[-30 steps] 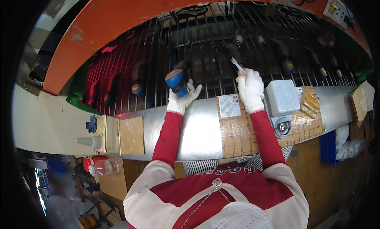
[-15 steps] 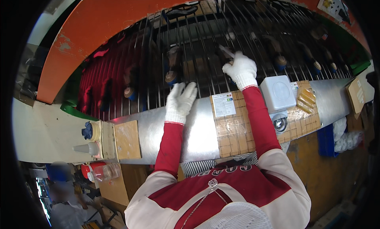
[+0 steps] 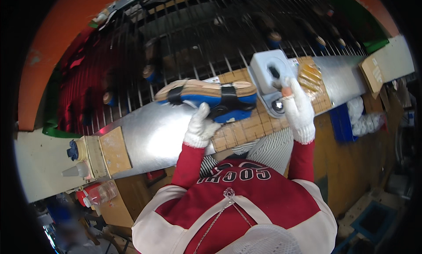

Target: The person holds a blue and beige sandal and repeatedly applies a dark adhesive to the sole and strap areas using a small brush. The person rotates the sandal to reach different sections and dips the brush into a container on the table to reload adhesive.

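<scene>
Sandal (image 3: pixel 210 94) — clamped in left fingers (image 3: pixel 201 112), right fingers (image 3: pixel 294 89) pinching blurred tool (image 3: pixel 277 83) — at pale container (image 3: pixel 263 72)

The rod rack (image 3: pixel 193 47) extends behind the counter (image 3: pixel 151 126), on which the container (image 3: pixel 262 76) stands right of the shoe (image 3: pixel 202 96) and left of the packet (image 3: pixel 310 77).

On my head view, the gloved left hand (image 3: pixel 200 127) grips a blue shoe form (image 3: pixel 239 116) with black straps above the metal counter (image 3: pixel 151 133). To its right, the gloved right hand (image 3: pixel 300 112) pinches a blurred small tool (image 3: pixel 277 84) by the pale box (image 3: pixel 261 76); a barred rack (image 3: pixel 210 68) lies far.
</scene>
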A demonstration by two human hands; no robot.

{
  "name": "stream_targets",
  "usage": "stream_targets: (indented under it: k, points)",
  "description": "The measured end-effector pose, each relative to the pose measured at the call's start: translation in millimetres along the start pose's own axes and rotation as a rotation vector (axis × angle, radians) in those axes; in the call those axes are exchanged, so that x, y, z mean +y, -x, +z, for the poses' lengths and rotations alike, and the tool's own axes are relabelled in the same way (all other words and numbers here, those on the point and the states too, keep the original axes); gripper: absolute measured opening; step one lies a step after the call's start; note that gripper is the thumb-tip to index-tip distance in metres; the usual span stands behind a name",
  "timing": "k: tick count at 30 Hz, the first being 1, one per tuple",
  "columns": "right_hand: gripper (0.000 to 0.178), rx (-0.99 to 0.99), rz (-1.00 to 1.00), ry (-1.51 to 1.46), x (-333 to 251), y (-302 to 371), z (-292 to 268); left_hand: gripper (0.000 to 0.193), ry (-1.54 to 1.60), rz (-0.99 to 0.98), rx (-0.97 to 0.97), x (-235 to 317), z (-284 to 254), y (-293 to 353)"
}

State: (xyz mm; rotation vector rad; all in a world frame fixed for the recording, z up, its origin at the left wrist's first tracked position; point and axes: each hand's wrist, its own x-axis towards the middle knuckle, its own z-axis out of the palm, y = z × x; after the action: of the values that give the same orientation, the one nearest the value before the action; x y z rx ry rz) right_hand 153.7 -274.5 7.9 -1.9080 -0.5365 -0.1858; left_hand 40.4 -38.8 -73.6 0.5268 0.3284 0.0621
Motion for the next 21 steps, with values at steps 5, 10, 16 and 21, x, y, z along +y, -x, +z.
stream_targets:
  k: [5,10,16,21]
  points:
    - [0.018,-0.108,0.059,0.6,43.4,56.6,-63.2,0.095,-0.126,0.538,-0.317,12.0,19.9,34.7]
    - [0.01,-0.019,-0.011,0.931,65.3,73.0,-64.5,0.099,-0.247,0.717,0.004,19.1,51.5,51.1]
    - [0.014,-0.075,-0.122,1.034,61.1,60.9,-60.0,0.088,-0.086,0.515,-0.136,19.9,57.4,67.3]
    - [0.01,-0.165,-0.08,0.92,59.9,55.6,-72.5,0.079,-0.017,0.349,-0.196,29.6,46.6,72.4]
